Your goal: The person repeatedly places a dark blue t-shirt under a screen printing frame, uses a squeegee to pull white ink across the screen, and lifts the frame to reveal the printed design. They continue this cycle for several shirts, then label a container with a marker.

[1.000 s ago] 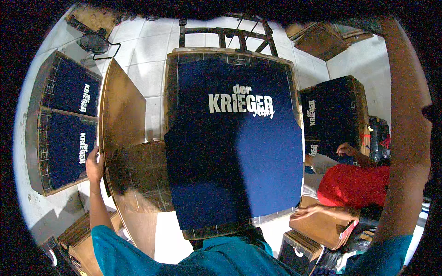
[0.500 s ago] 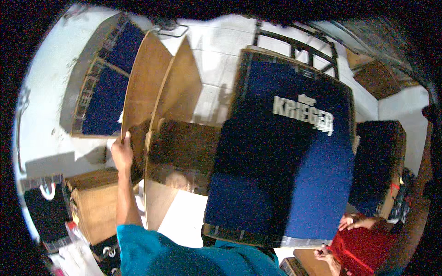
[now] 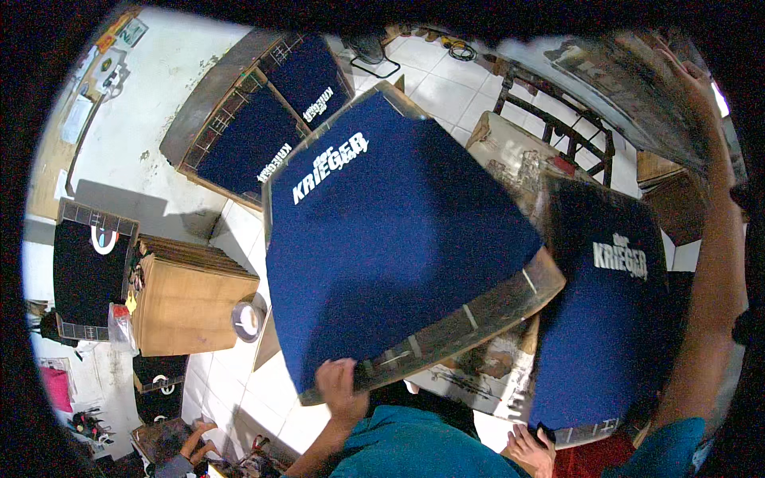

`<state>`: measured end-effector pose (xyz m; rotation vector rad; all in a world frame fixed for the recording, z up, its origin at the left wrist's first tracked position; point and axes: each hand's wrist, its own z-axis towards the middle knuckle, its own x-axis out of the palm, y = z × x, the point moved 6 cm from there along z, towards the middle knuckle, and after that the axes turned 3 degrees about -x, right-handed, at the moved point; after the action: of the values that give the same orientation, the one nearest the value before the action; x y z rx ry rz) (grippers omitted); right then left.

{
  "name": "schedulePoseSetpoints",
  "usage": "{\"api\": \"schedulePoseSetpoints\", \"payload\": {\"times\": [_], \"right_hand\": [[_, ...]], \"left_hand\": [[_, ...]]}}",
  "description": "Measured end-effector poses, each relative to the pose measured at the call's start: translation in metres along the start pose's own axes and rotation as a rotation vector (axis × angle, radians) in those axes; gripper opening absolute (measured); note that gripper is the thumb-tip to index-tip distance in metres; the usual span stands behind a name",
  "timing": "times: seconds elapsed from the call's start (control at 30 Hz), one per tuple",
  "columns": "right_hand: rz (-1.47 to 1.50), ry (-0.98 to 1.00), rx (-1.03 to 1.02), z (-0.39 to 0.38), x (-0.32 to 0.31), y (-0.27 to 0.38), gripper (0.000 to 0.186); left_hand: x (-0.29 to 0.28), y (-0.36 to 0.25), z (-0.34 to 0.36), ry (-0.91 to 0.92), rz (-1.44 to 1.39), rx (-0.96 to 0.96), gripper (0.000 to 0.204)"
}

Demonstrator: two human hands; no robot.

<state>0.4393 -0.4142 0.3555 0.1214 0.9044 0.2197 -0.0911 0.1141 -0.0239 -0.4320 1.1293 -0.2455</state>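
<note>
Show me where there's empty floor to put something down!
White floor looks bare between the wooden stack and your left hand, and also between the left shirt board and the black metal frame. Around the worn table it's crowded: a right shirt board and a co-worker's hand are there.

Uneven light brightens the wall [image 3: 195,80], shadows dulling the central blue cloth [image 3: 390,231]. Grain speckles everything; edges curve into black.
</note>
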Motion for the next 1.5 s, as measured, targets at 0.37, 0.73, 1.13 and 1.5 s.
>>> {"api": "schedulePoseSetpoints", "payload": {"times": [0.37,0.73,1.13,1.5], "right_hand": [[-0.017,-0.052,-0.228,0.03,0.062,-0.094,0.051],[-0.113,-0.206,0.016,-0.086,-0.007,0.055,0.077],[-0.201,0.069,0.223,-0.082,0.017,0.017,0.091],[-0.199,-0.01,0.156,-0.068,0.014,0.008,0.084]], "left_hand": [[0.048,0.179,-0.065,-0.128,0.487,-1.097,0.076],[-0.08,0.168,-0.016,-0.353,-0.439,-0.934,0.059],[0.07,0.076,0.066,0.185,-0.354,-0.709,0.055],[0.125,0.048,0.033,0.501,-0.305,-0.42,0.045]]}}
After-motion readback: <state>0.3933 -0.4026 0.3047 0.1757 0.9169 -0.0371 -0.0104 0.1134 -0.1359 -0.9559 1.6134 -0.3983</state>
